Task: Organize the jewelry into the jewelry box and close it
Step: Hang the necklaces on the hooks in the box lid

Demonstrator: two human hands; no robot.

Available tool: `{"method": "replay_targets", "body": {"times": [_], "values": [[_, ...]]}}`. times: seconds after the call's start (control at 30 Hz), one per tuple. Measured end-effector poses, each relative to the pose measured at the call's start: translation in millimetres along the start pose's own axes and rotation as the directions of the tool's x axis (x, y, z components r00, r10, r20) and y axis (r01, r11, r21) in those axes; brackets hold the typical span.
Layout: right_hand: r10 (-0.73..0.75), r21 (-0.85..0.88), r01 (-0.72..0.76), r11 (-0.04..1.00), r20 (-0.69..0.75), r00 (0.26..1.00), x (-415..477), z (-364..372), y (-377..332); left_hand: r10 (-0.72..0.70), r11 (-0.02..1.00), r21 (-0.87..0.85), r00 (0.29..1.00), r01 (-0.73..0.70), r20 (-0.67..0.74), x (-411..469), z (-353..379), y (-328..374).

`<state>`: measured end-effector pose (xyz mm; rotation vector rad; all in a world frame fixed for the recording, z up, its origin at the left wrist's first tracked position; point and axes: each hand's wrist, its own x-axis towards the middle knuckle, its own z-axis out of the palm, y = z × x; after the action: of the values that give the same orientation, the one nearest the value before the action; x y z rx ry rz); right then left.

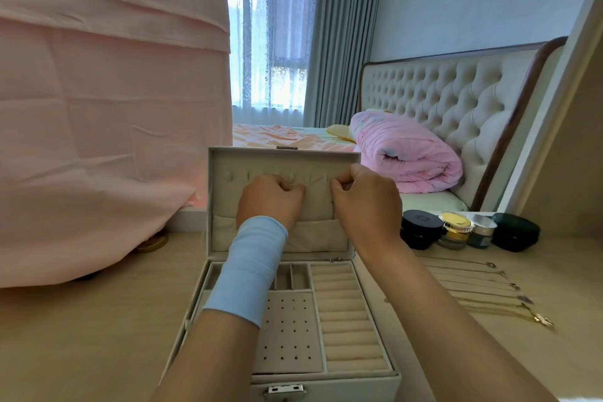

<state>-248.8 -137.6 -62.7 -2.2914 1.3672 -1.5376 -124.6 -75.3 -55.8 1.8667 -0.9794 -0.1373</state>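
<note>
The white jewelry box (pixel 355 380) stands open on the desk in front of me, its lid (pixel 284 157) upright. Both hands are up at the row of small hooks (pixel 228 177) inside the lid. My left hand (pixel 269 197), with a light blue wrist sleeve, has its fingers curled against the lid lining. My right hand (pixel 365 197) pinches thumb and forefinger together at the same row. Whatever is in the fingertips is too fine to see. A short bit of gold chain (pixel 336 259) shows at the box's back rim under my right wrist. Several gold necklaces (pixel 483 290) lie in a row on the desk at the right.
The box tray has ring rolls (pixel 346 313), a pierced earring panel (pixel 287 333) and small compartments (pixel 292 276). Cosmetic jars (pixel 455 230) and dark cases (pixel 515 232) stand behind the necklaces. A pink cloth (pixel 98 124) hangs over the desk at the left. A bed lies beyond.
</note>
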Motion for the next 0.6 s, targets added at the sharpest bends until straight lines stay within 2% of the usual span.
{"method": "replay_targets", "body": {"times": [0.1, 0.17, 0.27, 0.37, 0.4, 0.47, 0.53, 0.6], "values": [[0.05, 0.024, -0.053, 0.998, 0.099, 0.994, -4.7, -3.2, 5.1, 0.016, 1.0, 0.018, 0.998, -0.017, 0.06, 0.7, -2.3, 0.4], [0.107, 0.082, -0.13, 0.988, 0.245, 0.964, -7.6, -7.3, 6.4, 0.019, 0.999, -0.031, 0.978, -0.012, 0.208, 0.0, -4.7, 2.1], [0.146, 0.204, -0.264, 0.943, 0.46, 0.876, -10.6, -13.3, 2.9, 0.063, 0.994, -0.106, 0.882, -0.014, 0.467, -5.2, -12.1, 7.2], [0.204, 0.411, -0.545, 0.731, 0.63, 0.749, -14.2, -20.1, -1.1, 0.128, 0.991, -0.108, 0.776, -0.077, 0.617, -9.4, -19.0, 10.2], [0.182, 0.431, -0.569, 0.701, 0.663, 0.726, -13.8, -21.2, 0.5, 0.139, 0.99, -0.097, 0.74, -0.099, 0.658, -10.2, -21.6, 10.9], [0.127, 0.443, -0.548, 0.71, 0.685, 0.718, -12.6, -22.4, 3.9, 0.131, 0.99, -0.057, 0.684, -0.13, 0.717, -10.2, -26.5, 11.2], [0.118, 0.451, -0.54, 0.711, 0.68, 0.723, -10.2, -26.8, 3.5, 0.084, 0.993, -0.002, 0.687, -0.119, 0.722, -8.7, -30.2, 10.2], [0.126, 0.458, -0.546, 0.702, 0.674, 0.728, -6.6, -32.4, 2.3, 0.046, 0.993, 0.049, 0.731, -0.107, 0.681, -8.3, -29.7, 8.1]]}}
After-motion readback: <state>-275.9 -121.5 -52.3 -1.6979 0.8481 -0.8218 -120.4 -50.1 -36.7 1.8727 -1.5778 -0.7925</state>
